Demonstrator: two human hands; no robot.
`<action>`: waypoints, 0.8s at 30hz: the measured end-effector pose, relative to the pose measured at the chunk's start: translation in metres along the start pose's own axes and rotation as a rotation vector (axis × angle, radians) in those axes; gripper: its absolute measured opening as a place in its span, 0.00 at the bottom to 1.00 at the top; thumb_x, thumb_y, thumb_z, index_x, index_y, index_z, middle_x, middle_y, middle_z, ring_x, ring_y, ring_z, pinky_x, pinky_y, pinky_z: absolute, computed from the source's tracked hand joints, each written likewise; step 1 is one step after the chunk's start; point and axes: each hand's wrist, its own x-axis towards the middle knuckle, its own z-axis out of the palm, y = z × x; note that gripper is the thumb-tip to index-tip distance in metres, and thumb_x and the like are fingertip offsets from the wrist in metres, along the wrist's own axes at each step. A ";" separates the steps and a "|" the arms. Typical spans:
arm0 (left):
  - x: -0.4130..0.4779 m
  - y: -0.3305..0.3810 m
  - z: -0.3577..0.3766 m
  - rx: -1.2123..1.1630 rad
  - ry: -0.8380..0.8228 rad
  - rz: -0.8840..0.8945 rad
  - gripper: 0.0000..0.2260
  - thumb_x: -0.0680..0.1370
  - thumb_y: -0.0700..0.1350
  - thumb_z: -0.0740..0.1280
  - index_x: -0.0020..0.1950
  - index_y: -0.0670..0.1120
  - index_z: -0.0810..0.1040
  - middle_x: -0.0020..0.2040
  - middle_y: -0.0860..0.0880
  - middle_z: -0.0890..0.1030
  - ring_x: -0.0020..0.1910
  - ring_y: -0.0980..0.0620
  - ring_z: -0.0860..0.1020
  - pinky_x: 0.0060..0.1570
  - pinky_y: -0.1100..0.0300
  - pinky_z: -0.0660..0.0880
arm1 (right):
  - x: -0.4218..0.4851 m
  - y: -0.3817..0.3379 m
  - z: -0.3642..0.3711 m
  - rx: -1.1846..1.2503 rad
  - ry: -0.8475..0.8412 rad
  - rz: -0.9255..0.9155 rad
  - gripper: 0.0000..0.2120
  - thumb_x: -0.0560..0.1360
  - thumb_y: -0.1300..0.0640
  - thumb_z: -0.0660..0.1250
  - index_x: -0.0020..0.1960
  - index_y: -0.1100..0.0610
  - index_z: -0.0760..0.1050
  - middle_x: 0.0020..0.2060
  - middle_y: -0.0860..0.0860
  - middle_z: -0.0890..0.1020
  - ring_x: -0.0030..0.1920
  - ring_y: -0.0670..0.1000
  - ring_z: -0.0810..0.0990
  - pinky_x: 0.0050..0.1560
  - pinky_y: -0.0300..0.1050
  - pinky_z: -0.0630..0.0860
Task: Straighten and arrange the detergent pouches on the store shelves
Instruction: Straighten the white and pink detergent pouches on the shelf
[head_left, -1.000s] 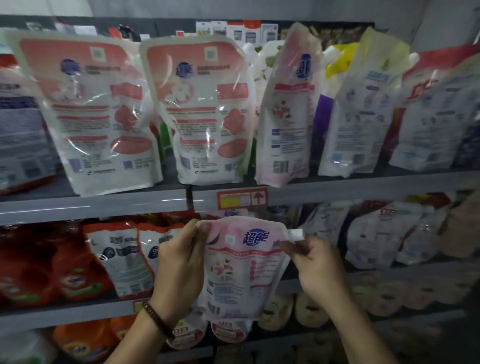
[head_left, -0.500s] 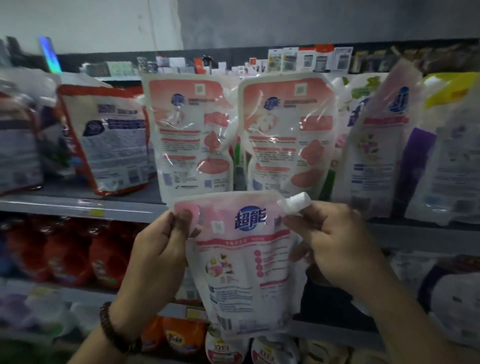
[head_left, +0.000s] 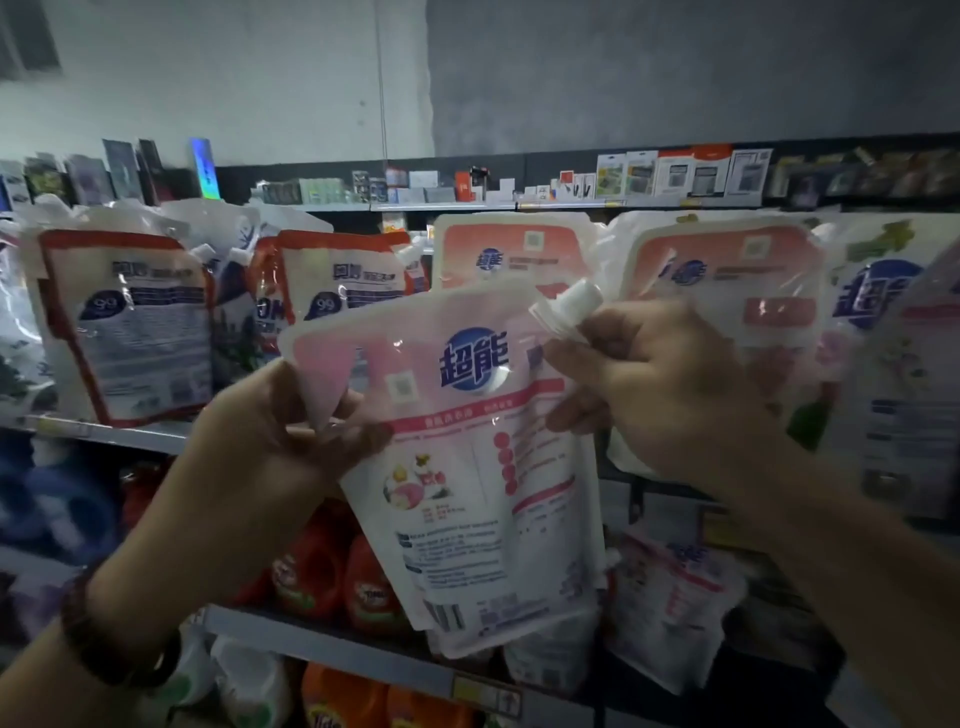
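Pouch (head_left: 467, 467) upright, long axis vertical, spout up-right; both hands (head_left: 280, 431) (head_left: 660, 395) pinch its top corners.

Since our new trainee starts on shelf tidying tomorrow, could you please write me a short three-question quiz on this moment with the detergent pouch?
1. True or false: the left hand and the right hand both hold the pink detergent pouch up in front of the shelves.
2. Which hand has its grip right beside the white spout cap? A. left B. right C. neither
3. Fill in: the bottles on the lower shelf, behind the pouch, are ____ in colour.

Key: 1 true; 2 B; 3 orange.
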 end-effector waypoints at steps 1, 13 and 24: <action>0.005 -0.002 -0.010 0.048 0.018 0.011 0.09 0.67 0.44 0.77 0.45 0.49 0.81 0.44 0.55 0.88 0.43 0.58 0.87 0.40 0.65 0.84 | 0.006 -0.005 0.006 0.011 -0.004 -0.002 0.06 0.81 0.56 0.72 0.45 0.52 0.85 0.34 0.55 0.87 0.35 0.56 0.89 0.42 0.55 0.86; 0.077 -0.013 -0.095 0.324 0.208 0.086 0.24 0.68 0.58 0.79 0.60 0.51 0.81 0.53 0.50 0.87 0.51 0.45 0.87 0.50 0.40 0.85 | 0.084 -0.056 0.074 0.059 0.062 -0.008 0.08 0.82 0.56 0.72 0.48 0.59 0.84 0.40 0.63 0.88 0.39 0.61 0.89 0.47 0.61 0.87; 0.113 -0.012 -0.119 0.497 0.245 0.283 0.19 0.76 0.46 0.77 0.65 0.45 0.81 0.59 0.49 0.86 0.52 0.46 0.86 0.50 0.44 0.85 | 0.145 -0.063 0.124 -0.177 0.239 -0.011 0.11 0.70 0.52 0.68 0.43 0.59 0.84 0.39 0.55 0.88 0.41 0.58 0.89 0.46 0.62 0.87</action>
